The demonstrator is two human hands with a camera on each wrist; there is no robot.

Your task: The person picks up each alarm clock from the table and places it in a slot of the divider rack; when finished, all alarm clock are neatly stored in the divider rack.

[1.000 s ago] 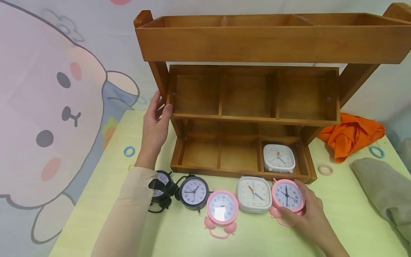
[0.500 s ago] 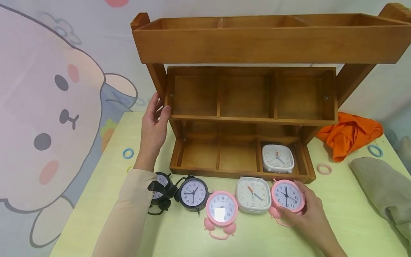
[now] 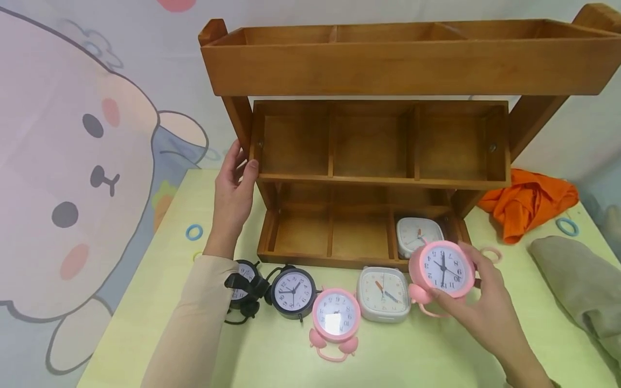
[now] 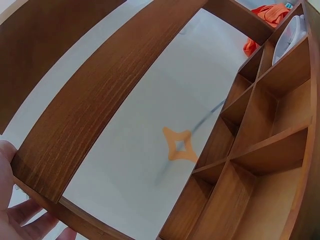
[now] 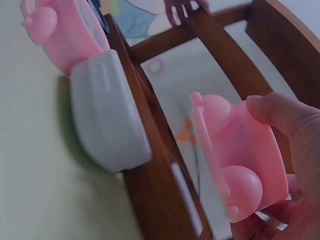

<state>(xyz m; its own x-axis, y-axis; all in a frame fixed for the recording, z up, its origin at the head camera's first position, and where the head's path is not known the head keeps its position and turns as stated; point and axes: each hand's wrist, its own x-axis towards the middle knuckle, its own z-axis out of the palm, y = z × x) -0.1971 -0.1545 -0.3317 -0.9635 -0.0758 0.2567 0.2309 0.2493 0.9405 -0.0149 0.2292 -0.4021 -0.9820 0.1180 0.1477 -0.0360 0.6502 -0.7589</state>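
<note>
My right hand (image 3: 490, 307) holds a pink twin-bell alarm clock (image 3: 445, 268) by its sides, lifted with its bells toward me. In the right wrist view the clock's bells and handle (image 5: 225, 155) show, with my thumb on its body. My left hand (image 3: 234, 199) grips the left side of the wooden shelf rack (image 3: 368, 180), thumb in front, fingers partly hidden behind the post. One white clock (image 3: 418, 233) sits in the rack's bottom right compartment, partly covered by the pink one. Before the rack lie another white clock (image 3: 383, 293), a second pink clock (image 3: 336, 315) and a black clock (image 3: 292, 291).
Another black alarm clock (image 3: 242, 285) lies partly behind my left wrist. To the right are an orange cloth (image 3: 529, 202), a grey-green cloth (image 3: 577, 285) and a blue ring (image 3: 567, 227). Another blue ring (image 3: 194, 232) lies left. The rack's top tier (image 3: 402, 67) overhangs the lower ones.
My right hand has raised the pink alarm clock off the table, up and slightly right toward the bottom right compartment. My left hand keeps its grip on the rack.
</note>
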